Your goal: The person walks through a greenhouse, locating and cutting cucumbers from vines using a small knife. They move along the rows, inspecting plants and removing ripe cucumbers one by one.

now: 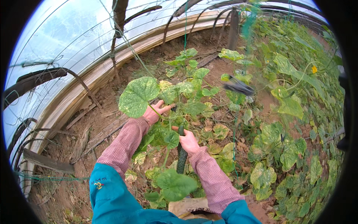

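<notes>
My right hand (189,142) is closed around the upper part of a dark green cucumber (182,159), which hangs nearly upright among the leaves. My left hand (153,113) reaches into the cucumber plant (193,107), its fingers stretched towards the stems. A small dark thing shows at the left fingertips, too hidden to name. One broad cucumber leaf (139,96) hangs just above the left hand and its stalk crosses in front of it. Below the cucumber, another leaf (176,184) covers part of the space before my body.
A paper sack (190,205) with writing is at my waist. Dense cucumber vines (291,156) fill the right side. A blurred dark object (239,86) is ahead. Green twine (234,140) runs vertically. Plastic sheeting (70,30) and bent poles (84,84) bound the left.
</notes>
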